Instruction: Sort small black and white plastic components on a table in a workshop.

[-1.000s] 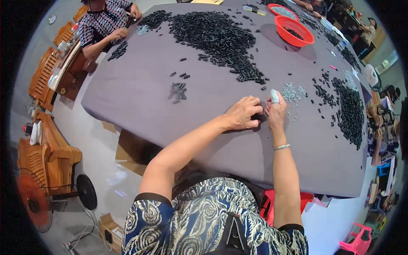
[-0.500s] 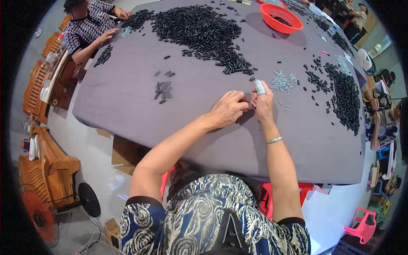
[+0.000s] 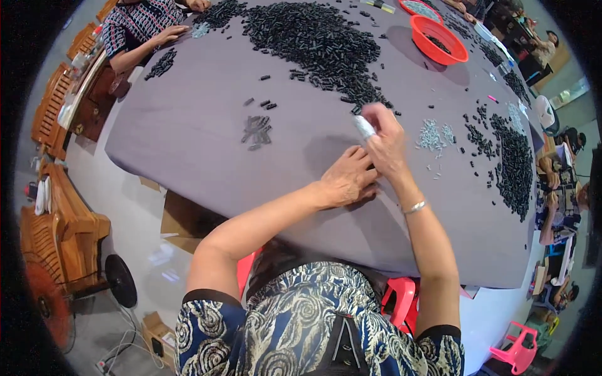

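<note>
My left hand (image 3: 351, 178) rests low over the near part of the table, fingers curled down. Its fingertips are partly hidden, so what they hold, if anything, does not show. Just above and touching or nearly touching it is my right hand (image 3: 387, 145), with a silvery wrap (image 3: 364, 127) on the thumb. The right fingers are smeared by motion beside the near tip of a large heap of small black cylindrical pieces (image 3: 313, 44). A small group of black pieces (image 3: 256, 130) lies left of my hands. Small pale screw-like parts (image 3: 431, 135) lie scattered to the right.
The table has a grey cloth (image 3: 188, 125). A red basin (image 3: 439, 41) stands far right, and another black pile (image 3: 514, 166) lies at the right edge. A co-worker's hand (image 3: 170, 34) is at the far left. A pink stool (image 3: 517, 348) stands beyond the table.
My right hand has swung left and away from me, over my left hand, toward the tip of the heap. The whole view has shifted slightly, so the table's contents appear lower and farther right.
</note>
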